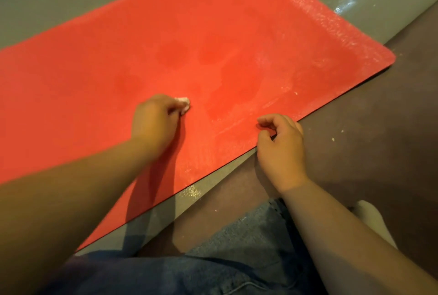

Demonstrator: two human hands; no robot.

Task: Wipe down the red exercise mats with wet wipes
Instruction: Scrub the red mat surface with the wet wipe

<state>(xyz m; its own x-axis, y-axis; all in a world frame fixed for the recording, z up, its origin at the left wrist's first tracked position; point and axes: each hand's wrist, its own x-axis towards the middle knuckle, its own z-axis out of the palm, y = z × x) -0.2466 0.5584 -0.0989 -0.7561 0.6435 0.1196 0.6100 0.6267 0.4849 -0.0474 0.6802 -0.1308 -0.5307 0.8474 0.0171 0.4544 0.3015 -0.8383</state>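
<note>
Down at the long near edge of the red mat (94, 69), laid flat on the floor (355, 152) and running lengthwise from the left of the view up toward the far right corner. Got a wadded wet wipe (184, 104) pinched in the left hand (155, 121), fingers curled tight round it, pressed onto the mat roughly mid-width. Right hand (282, 147) parked at the near edge of the mat, fingers curled, thumb tucked by the rim. Can't tell whether gripping that edge or just leaning there.

Looks damp to the right of the wipe, with darker patches (225, 74) in the middle and a shiny, streaky end up by the far corner. Looks dull and dry off to the left of the wipe, so probably heading that way next, along the long axis and away from the right hand. Easier reach for the left hand, being on that side and out over the mat. Worth planting the right hand on the edge to stop any sliding or bunching. Probably about halfway through this one, judging by the sheen alone. Might want a fresh wipe soon, going by the size of that wad.
</note>
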